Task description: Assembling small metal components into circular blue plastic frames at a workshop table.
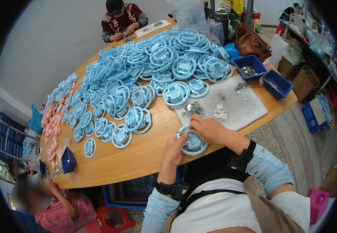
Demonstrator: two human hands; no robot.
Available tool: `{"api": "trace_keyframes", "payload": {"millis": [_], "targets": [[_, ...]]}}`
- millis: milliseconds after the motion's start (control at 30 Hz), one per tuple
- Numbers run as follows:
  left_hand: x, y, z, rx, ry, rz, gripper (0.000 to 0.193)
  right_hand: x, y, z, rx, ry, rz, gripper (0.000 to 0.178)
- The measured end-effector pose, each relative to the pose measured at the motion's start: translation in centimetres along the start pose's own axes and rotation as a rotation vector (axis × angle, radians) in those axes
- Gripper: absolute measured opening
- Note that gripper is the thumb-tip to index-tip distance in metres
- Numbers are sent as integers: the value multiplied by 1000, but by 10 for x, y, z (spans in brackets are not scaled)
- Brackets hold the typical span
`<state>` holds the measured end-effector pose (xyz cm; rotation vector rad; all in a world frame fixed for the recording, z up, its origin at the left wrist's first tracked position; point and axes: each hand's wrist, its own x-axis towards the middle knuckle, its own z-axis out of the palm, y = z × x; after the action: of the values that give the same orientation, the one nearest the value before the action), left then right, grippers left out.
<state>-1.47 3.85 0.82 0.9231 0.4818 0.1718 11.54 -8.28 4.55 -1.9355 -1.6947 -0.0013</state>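
Observation:
My left hand [173, 149] grips the left rim of a light-blue toy steering wheel [194, 145] at the table's near edge. Over the upper part of the wheel, my right hand [207, 129] is closed in a pinch around a thin metal tool [182, 132], possibly tweezers. Whatever small piece its tip may touch cannot be made out. Just beyond my hands, a heap of small silvery metal pieces [193, 109] and a second, brighter heap [221, 112] lie on a pale board [246, 110].
A large pile of blue wheels [160, 56] covers the table's middle, with pink parts [52, 130] at the left. Two blue bins [278, 93] with small metal parts stand right of the board. Co-workers sit at the far side [123, 23] and lower left [65, 207].

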Motion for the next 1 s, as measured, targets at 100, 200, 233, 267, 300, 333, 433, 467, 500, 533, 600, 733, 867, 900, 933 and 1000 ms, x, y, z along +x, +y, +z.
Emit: {"api": "trace_keyframes", "payload": {"millis": [100,200,233,267,300,333,433,467,500,533,600,733,867,900,933,1000], "targets": [[-2,2,4,13,23,-13,13,-1,0,1,25,-4,27,15],[-3,3,5,9,22,-11,15,-2,-3,2,66,6,76,15],[-4,4,5,9,25,-12,15,-2,-5,1,88,19,117,14],[-5,5,7,14,29,-13,15,-2,-6,1,107,33,161,14],[-5,6,7,19,33,-15,16,-2,-6,1,108,33,162,14],[-4,5,7,19,34,-16,16,-2,-7,2,88,44,183,13],[-2,3,6,8,32,-24,17,-2,-10,5,20,85,192,12],[-1,2,5,5,32,-20,18,-2,-12,7,-26,111,175,12],[-1,2,4,1,32,-16,19,-1,-15,8,-26,111,175,12],[-1,2,4,1,32,-16,19,-1,-18,7,-49,127,195,13],[-1,2,4,10,27,-12,19,-2,-21,9,-73,143,217,14],[-2,3,4,-2,19,-20,20,-5,-23,14,-78,147,219,15],[-2,2,2,5,20,-17,21,-4,-23,14,-68,212,196,15],[-1,1,2,3,20,-17,21,-4,-23,14,-68,212,196,15],[-2,2,4,2,19,-16,21,-4,-22,15,-90,211,195,16],[-3,4,6,-9,17,-22,21,-3,-22,16,-112,210,193,16]]}}
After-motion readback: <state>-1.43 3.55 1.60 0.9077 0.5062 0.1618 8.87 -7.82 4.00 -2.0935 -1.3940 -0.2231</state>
